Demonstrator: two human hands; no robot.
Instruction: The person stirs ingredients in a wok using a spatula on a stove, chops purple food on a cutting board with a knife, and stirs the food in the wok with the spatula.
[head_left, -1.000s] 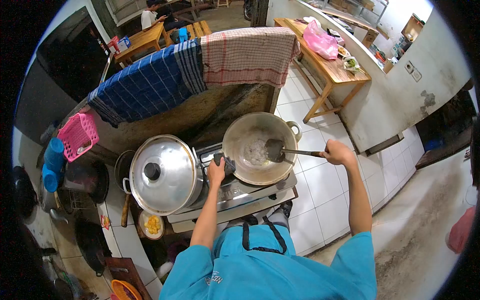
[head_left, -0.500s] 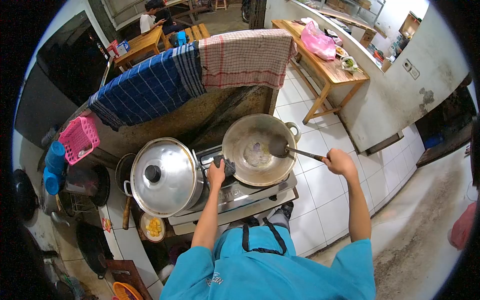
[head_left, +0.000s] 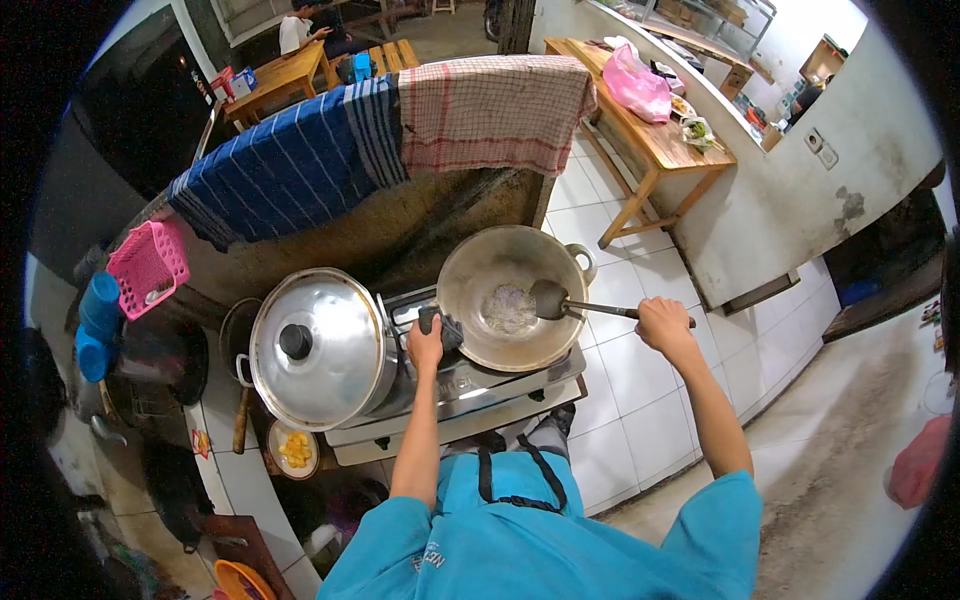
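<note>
A wide metal wok (head_left: 470,268) stands on the gas stove (head_left: 480,392), with a small patch of pale, wet-looking food (head_left: 510,308) at its bottom. My left hand (head_left: 425,348) is closed on a dark cloth (head_left: 452,334) at the wok's left side; the handle under it is hidden. My right hand (head_left: 664,323) grips the dark handle of a spatula (head_left: 600,308). The spatula's blade lies inside the wok, against its right inner wall. Left of the wok sits a big lidded pot (head_left: 325,345) with a black knob.
A plate (head_left: 312,468) of yellow pieces is below the pot. Behind the stove, a blue towel (head_left: 290,155) and a checked towel (head_left: 490,110) hang over a low wall. A pink basket (head_left: 150,265) stands left; a wooden table (head_left: 650,140) is at right. A person (head_left: 298,32) sits far back.
The spatula handle has slid through my right hand, so its end now sticks out beyond the fist. The blade sits slightly further left. My left hand keeps the cloth at the wok.
</note>
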